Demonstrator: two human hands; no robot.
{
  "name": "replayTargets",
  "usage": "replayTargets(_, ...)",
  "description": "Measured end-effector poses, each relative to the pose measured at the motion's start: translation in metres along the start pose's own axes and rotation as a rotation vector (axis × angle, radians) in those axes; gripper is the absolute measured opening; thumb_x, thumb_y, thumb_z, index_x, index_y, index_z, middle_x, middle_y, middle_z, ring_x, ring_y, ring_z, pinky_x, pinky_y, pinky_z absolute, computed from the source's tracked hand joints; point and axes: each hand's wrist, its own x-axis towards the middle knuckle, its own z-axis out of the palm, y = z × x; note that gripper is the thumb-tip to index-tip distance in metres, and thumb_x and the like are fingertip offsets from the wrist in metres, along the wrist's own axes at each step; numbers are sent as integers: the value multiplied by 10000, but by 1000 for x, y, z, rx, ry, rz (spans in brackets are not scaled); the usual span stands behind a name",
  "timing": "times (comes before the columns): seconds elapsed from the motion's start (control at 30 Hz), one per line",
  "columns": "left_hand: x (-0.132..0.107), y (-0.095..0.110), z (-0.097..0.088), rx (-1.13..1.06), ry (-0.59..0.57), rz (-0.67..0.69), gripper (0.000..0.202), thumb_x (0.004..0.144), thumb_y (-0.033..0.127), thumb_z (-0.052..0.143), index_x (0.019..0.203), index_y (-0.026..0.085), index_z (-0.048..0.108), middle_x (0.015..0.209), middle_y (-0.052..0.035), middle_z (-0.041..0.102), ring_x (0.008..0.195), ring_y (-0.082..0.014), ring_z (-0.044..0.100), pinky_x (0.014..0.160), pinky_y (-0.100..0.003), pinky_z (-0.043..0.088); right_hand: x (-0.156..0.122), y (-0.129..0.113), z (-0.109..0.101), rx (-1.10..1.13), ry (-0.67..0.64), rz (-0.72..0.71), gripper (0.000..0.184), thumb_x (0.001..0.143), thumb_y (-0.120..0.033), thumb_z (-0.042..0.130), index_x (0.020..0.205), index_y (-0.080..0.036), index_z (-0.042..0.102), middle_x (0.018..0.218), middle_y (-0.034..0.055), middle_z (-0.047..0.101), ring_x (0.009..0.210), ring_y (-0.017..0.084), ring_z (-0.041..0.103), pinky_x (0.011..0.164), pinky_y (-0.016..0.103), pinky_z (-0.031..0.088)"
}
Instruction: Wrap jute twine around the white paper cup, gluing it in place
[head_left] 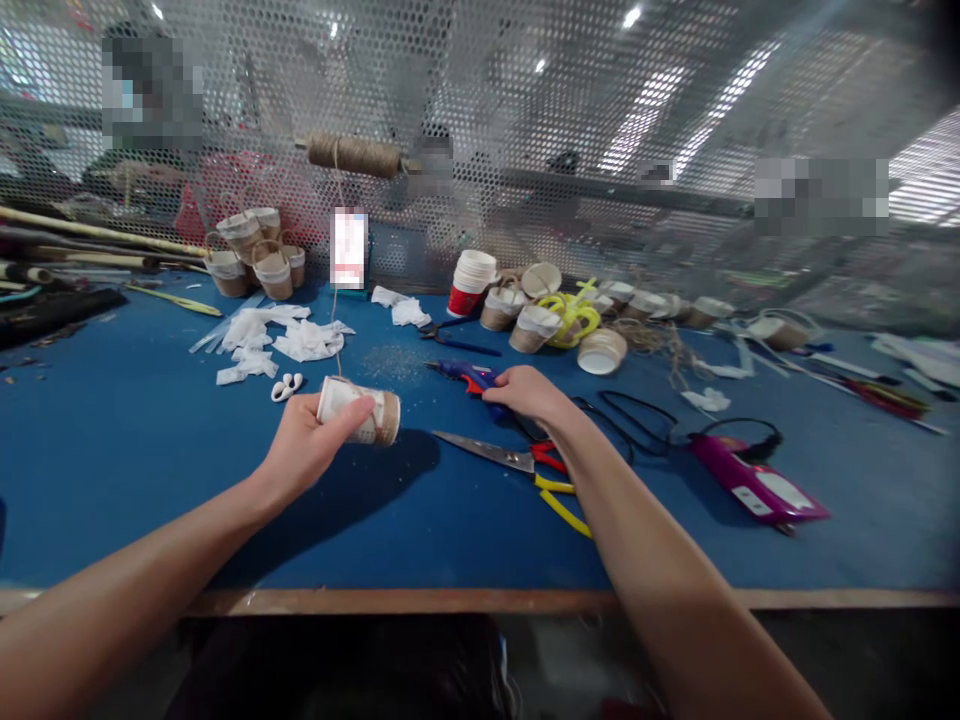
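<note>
My left hand (315, 435) is closed round a white paper cup (381, 415) that lies on its side in the grip, its right end wrapped in brown twine. From the cup a strand of twine runs up to a twine spool (356, 156) on a rod. My right hand (529, 392) grips the handle of a blue glue gun (457, 370) with a red trigger, its nozzle pointing left. Scissors (487, 452) and yellow-handled pliers (564, 508) lie below the right hand, partly hidden by the forearm.
White cloth scraps (307, 340) lie at the left. Twine-wrapped cups (271, 275) stand behind them, and more line the back right beside stacked paper cups (472, 280). A purple power strip (757, 480) with black cable sits at the right. A perforated metal screen (510, 90) rises behind.
</note>
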Motion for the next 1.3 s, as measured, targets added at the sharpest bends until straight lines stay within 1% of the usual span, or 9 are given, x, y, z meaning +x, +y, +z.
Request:
replayTargets(0.17, -1, -2, 0, 69, -7, 16, 284, 717, 327, 614, 513, 136, 565, 483, 32, 480, 476, -81, 393, 446, -196, 317, -12, -7, -3, 291, 23, -5, 108, 681, -160, 535, 577, -163, 507, 518, 2, 540, 473, 98, 498, 462, 223, 378)
replayTargets(0.27, 0, -2, 0, 86, -32, 22, 280, 736, 349, 594, 560, 131, 604, 530, 14, 524, 507, -91, 427, 474, -197, 355, -33, -20, -11, 430, 34, -65, 115, 709, -247, 565, 659, -172, 494, 582, -5, 554, 496, 81, 499, 476, 207, 406)
replayTargets(0.37, 0, -1, 0, 134, -67, 58, 243, 744, 339, 577, 648, 125, 644, 615, -11, 574, 567, -110, 468, 514, -205, 391, -58, -33, -14, 631, -46, -198, 205, 712, -351, 596, 671, -161, 534, 542, -11, 526, 476, 86, 477, 439, 213, 396)
replayTargets(0.47, 1, -2, -2, 246, -94, 105, 240, 730, 337, 583, 641, 120, 635, 586, -6, 554, 535, -105, 449, 480, -201, 375, -78, -40, -8, 692, -108, -363, 213, 735, -355, 583, 695, -146, 589, 564, 15, 568, 492, 96, 502, 444, 217, 406)
replayTargets(0.57, 3, -5, -4, 324, -154, 184, 250, 740, 332, 565, 620, 117, 611, 566, 2, 537, 513, -97, 437, 482, -200, 384, -90, -41, -1, 661, -90, -381, 211, 734, -351, 592, 788, -148, 597, 546, 1, 573, 458, 97, 501, 411, 213, 401)
replayTargets(0.7, 6, -10, -5, 376, -205, 301, 256, 774, 317, 528, 625, 121, 599, 584, -2, 554, 535, -104, 471, 515, -206, 416, -102, -40, 0, 543, -47, -367, 220, 748, -377, 578, 763, -157, 586, 454, -40, 504, 417, 91, 478, 410, 213, 411)
replayTargets(0.87, 6, -9, -6, 410, -188, 313, 246, 788, 314, 519, 706, 112, 633, 637, -36, 624, 563, -128, 530, 526, -229, 449, -110, -40, -4, 379, -27, -398, 233, 759, -381, 559, 633, -186, 546, 430, -44, 509, 402, 95, 494, 457, 229, 426)
replayTargets(1.13, 6, -6, -5, 365, -223, 396, 162, 794, 242, 531, 796, 132, 651, 838, -59, 698, 729, -152, 624, 673, -247, 502, -113, -43, -4, 292, -8, -396, 307, 765, -362, 555, 513, -209, 468, 417, -45, 515, 390, 94, 499, 473, 221, 434)
replayTargets(1.3, 7, -7, -5, 392, -215, 383, 193, 797, 255, 523, 728, 119, 641, 743, -56, 683, 661, -145, 606, 628, -247, 497, -111, -41, -3, 209, 15, -435, 327, 788, -346, 523, 497, -209, 467, 408, -39, 511, 384, 98, 505, 466, 219, 435)
